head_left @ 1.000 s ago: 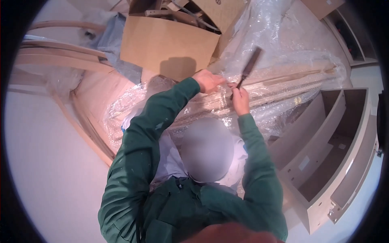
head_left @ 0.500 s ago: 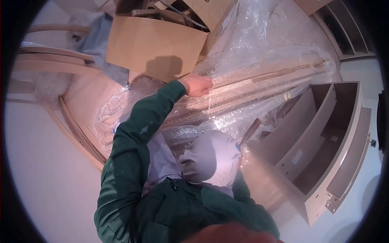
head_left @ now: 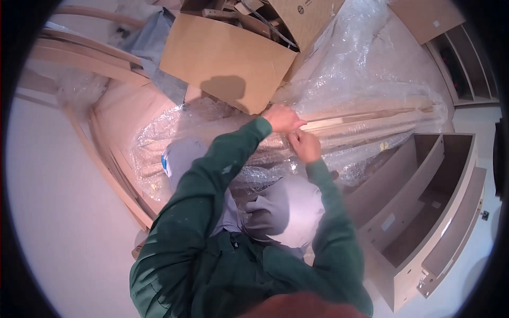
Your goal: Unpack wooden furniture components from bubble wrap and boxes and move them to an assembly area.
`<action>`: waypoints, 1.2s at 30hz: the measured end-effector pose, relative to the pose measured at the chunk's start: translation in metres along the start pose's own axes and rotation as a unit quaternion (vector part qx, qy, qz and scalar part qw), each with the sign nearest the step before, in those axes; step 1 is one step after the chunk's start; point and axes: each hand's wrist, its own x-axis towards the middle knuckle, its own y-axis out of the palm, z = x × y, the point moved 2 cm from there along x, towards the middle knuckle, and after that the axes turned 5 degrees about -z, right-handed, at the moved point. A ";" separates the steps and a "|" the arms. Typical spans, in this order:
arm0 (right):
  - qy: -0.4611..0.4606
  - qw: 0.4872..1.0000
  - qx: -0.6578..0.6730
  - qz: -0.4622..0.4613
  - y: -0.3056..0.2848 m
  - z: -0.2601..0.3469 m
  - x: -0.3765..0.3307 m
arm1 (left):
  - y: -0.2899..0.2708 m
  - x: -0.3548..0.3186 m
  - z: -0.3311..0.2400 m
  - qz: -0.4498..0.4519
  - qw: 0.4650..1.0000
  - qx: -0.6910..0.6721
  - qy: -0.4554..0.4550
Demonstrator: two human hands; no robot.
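Long pale wooden strips [head_left: 366,117] lie in a bundle across the floor in front of me, wrapped in clear bubble wrap [head_left: 212,114]. Over the middle of the bundle, my left hand [head_left: 283,117] has its fingers closed on the wrap. Just beside it, nearer to me, my right hand [head_left: 306,146] is closed too, pinching the wrap close to the left thumb. The two hands almost touch. What lies under the fingers is hidden. At the left of my hands the strips are still covered; to the right, some bare wood shows through an opening.
An open cardboard box [head_left: 228,58] with wooden pieces inside stands beyond my left hand. Drawer-like wooden cabinet [head_left: 424,212] sits at the right, a shelf unit [head_left: 461,63] farther off. Curved boards [head_left: 90,58] lie at the left. My knees [head_left: 289,209] are close to the bundle.
My right hand has come up from out of sight to meet the left on the bubble wrap. My left hand has shifted slightly right in the picture, and the whole view has moved a little.
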 end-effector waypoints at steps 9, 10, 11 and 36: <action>-0.162 0.986 -0.014 -0.042 -0.011 0.000 -0.121 | 0.038 0.005 0.063 -0.044 0.993 0.064 -0.090; -0.161 0.986 -0.015 -0.042 -0.013 -0.006 -0.120 | 0.037 0.010 0.060 -0.032 0.993 0.071 -0.087; -0.074 0.993 0.093 -0.021 -0.013 -0.011 -0.115 | 0.029 0.004 0.055 -0.028 0.993 0.073 -0.092; 0.064 0.892 0.429 0.128 0.066 0.066 -0.033 | -0.008 -0.088 0.054 0.108 0.987 -0.066 0.100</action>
